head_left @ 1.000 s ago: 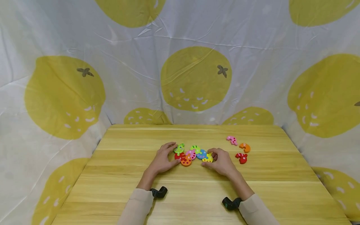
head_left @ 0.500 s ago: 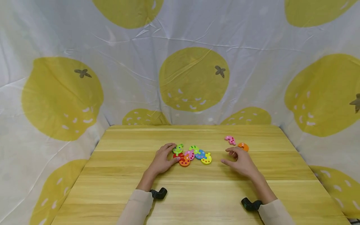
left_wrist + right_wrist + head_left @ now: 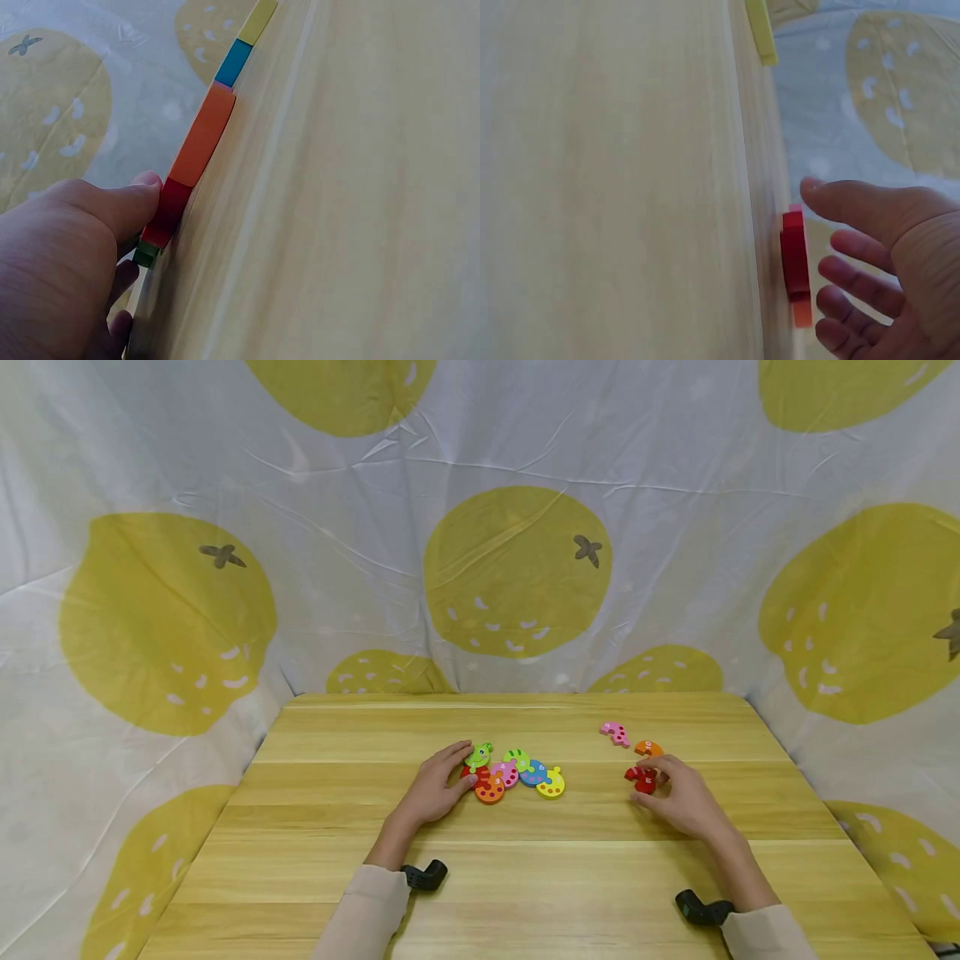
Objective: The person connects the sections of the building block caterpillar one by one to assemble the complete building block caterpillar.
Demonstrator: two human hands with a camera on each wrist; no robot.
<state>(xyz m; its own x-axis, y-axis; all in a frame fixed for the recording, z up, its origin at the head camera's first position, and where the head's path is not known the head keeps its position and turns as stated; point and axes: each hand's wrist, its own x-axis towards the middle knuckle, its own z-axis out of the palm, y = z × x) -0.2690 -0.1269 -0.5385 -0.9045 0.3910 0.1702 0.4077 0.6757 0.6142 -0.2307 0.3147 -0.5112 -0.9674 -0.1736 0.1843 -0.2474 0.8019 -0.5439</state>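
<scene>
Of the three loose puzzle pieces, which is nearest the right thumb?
The loose red piece, by the right hand's thumb; the orange one and the pink one lie farther back on the table.

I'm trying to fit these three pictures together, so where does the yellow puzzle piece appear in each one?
Head view: the yellow puzzle piece sits right of centre, below the middle, next to the blue piece.
Left wrist view: the yellow puzzle piece is at the top edge, slightly right of centre.
Right wrist view: the yellow puzzle piece meets the top edge, right of centre.
Shared landmark: the wooden table, in all three.
</scene>
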